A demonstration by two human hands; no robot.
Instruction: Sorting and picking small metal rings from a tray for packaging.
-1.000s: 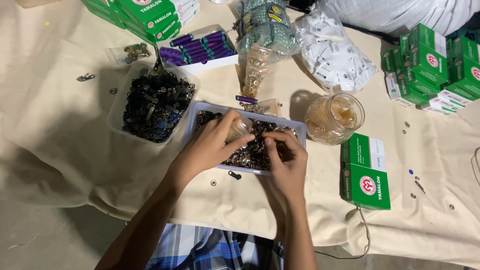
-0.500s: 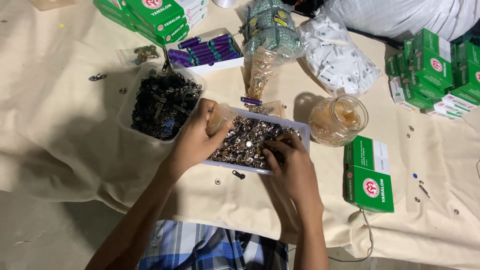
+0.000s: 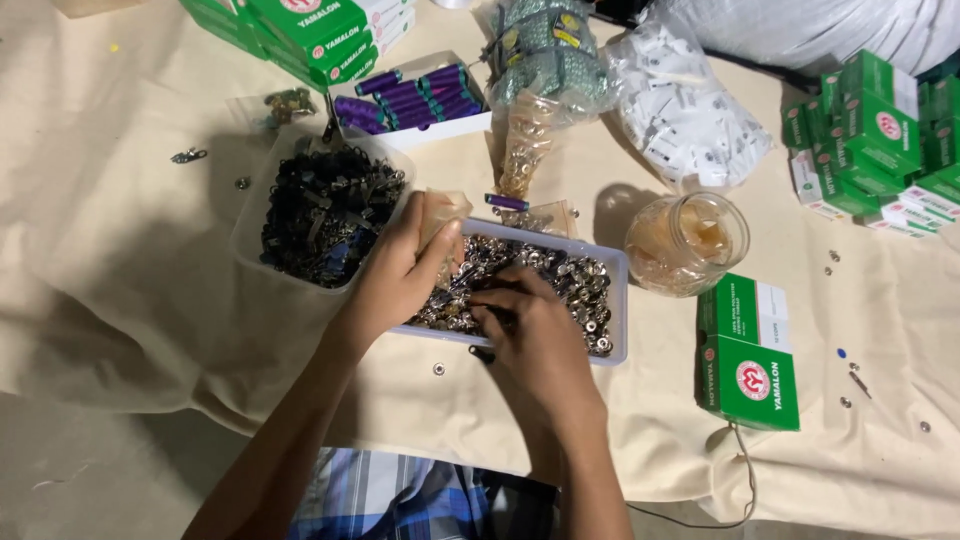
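Observation:
A shallow clear tray point(image 3: 619, 300) full of small silver metal buttons point(image 3: 565, 275) lies on the cloth-covered table in front of me. My left hand point(image 3: 398, 272) rests on the tray's left end and holds a small clear plastic bag point(image 3: 441, 212) upright by its mouth. My right hand point(image 3: 535, 335) lies over the tray's near side, with its fingertips pinched together in the buttons just beside the left hand. What the fingertips grip is partly hidden.
A clear tub of dark metal parts point(image 3: 322, 212) stands left of the tray and a glass jar point(image 3: 687, 242) right of it. Green boxes point(image 3: 750, 352) lie at right, with more boxes point(image 3: 880, 125) behind. Purple spools point(image 3: 412, 98), a bag of white tags point(image 3: 690, 115) and loose buttons point(image 3: 438, 369) are scattered about.
My left hand has drawn back to the tray's left end with the small bag raised. My right hand has slid left across the buttons toward it.

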